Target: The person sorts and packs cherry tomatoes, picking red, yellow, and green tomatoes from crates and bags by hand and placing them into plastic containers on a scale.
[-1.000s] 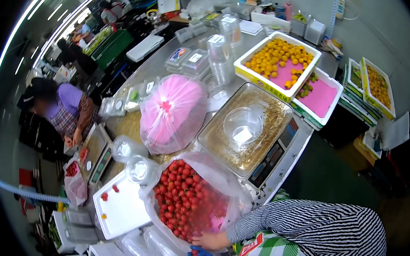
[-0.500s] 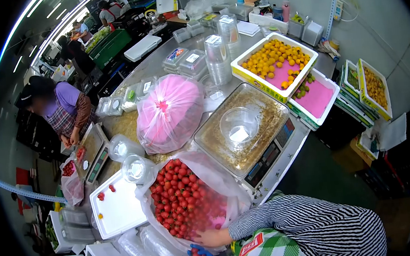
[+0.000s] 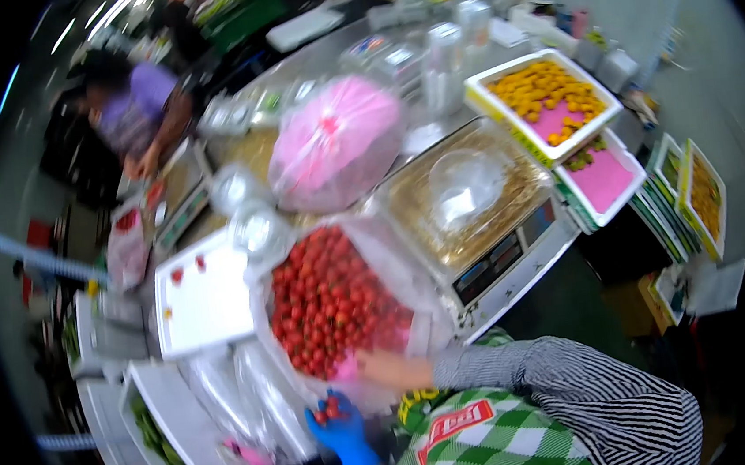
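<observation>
My left hand, in a blue glove, is cupped around several cherry tomatoes just below a large plastic bag. The bag is open and filled with red cherry tomatoes. My right hand reaches over the bag's near edge, at the lower part of the pile; its fingers are blurred. Something pink shows by those fingertips. Right of the bag, a clear plastic container sits on the weighing scale.
A white tray with a few small fruits lies left of the bag. Behind stands a tied pink bag. Yellow fruit fills a box at the back right. A co-worker stands at the far left beside another scale.
The view has shifted and is blurred. My left hand, still with tomatoes, shows further up and more fully beside the bag. My right hand remains at the bag's near edge.
</observation>
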`<state>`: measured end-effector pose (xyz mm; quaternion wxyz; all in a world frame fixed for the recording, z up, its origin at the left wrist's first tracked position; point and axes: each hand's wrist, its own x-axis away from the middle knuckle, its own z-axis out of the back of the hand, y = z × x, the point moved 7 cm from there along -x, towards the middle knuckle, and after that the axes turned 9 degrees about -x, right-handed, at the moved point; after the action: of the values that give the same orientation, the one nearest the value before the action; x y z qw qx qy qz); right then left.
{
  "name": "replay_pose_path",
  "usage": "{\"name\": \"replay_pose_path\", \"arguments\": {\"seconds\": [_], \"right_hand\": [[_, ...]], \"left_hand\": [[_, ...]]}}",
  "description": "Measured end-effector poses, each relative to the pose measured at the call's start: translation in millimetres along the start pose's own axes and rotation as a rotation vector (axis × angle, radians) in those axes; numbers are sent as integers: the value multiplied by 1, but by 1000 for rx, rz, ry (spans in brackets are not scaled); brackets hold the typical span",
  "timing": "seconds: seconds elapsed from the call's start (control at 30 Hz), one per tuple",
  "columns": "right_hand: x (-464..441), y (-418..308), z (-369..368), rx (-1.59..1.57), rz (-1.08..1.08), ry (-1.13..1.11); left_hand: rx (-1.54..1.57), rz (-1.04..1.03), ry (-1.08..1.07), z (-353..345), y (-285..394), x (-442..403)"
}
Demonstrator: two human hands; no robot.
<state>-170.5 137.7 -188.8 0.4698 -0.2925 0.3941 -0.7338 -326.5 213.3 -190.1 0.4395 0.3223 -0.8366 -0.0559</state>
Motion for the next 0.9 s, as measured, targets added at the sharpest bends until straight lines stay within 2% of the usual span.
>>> {"name": "replay_pose_path", "arguments": {"seconds": [0.03, 0.07, 0.1, 0.13, 0.17, 0.2, 0.23, 0.27, 0.37, 0.4, 0.43, 0.57, 0.67, 0.77, 0.87, 0.9], "right_hand": [[-1, -12, 15, 103, 143, -131], [-2, -18, 36, -108, 307, 55], [-9, -21, 53, -230, 263, 77], [-13, 3, 44, -898, -239, -105], [-10, -3, 58, -1189, -398, -86], [-15, 3, 59, -1612, -407, -93], [-16, 4, 63, -1809, -383, -136], [-15, -3, 70, -1928, -375, -198], [-13, -16, 74, -2188, -381, -210], [-13, -20, 74, -2234, -375, -201], [-14, -23, 73, -2279, -370, -191], [-15, -19, 67, -2275, -401, 42], [-17, -17, 71, -2078, -337, 152], [-21, -44, 78, -1375, 56, 146], [-20, -52, 75, -1078, 152, 206], [-21, -50, 74, -1109, 206, 193]], "left_hand": [[11, 90, -170, -7, -5, 1], [19, 172, -338, -14, -8, 7], [21, 176, -318, -14, -9, 9], [23, 184, -314, -21, -12, 7], [48, 195, -297, -24, -15, 6], [70, 212, -286, -29, -18, 6], [80, 196, -229, -37, -22, 7], [89, 185, -176, -46, -26, 7], [141, 180, -296, -74, -36, 1], [149, 149, -215, -82, -38, 0], [163, 134, -223, -89, -41, -3], [161, 100, -348, -103, -47, -15], [208, 63, -407, -108, -49, -19], [241, 50, -417, -103, -58, -33], [277, 40, -422, -118, -64, -23], [294, 28, -414, -115, -65, -29]]}}
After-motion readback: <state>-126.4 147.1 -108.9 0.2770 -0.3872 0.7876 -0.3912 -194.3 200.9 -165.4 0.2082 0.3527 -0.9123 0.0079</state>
